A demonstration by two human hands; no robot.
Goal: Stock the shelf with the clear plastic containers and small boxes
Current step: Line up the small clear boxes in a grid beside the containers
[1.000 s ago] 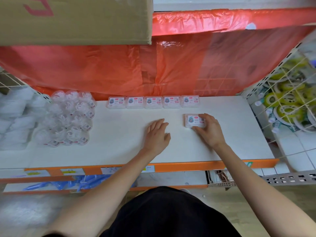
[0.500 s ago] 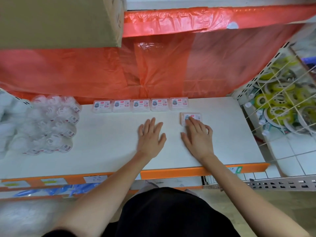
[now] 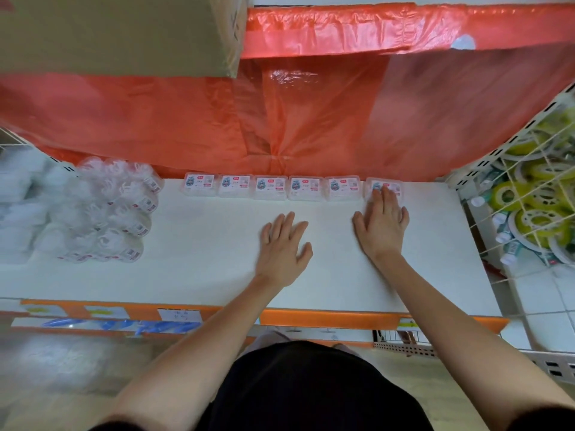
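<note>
Clear box now in back row

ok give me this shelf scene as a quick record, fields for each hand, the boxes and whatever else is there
shelf: white board with an orange front edge
left hand: flat on the shelf, holding nothing
right hand: fingers straight, tips resting on the rightmost box
small boxes: six clear labelled ones in a single row along the back
rightmost box: in line with the other five
round containers: clear, piled at the shelf's left end
backdrop: orange plastic sheet
upper left: cardboard box
</note>
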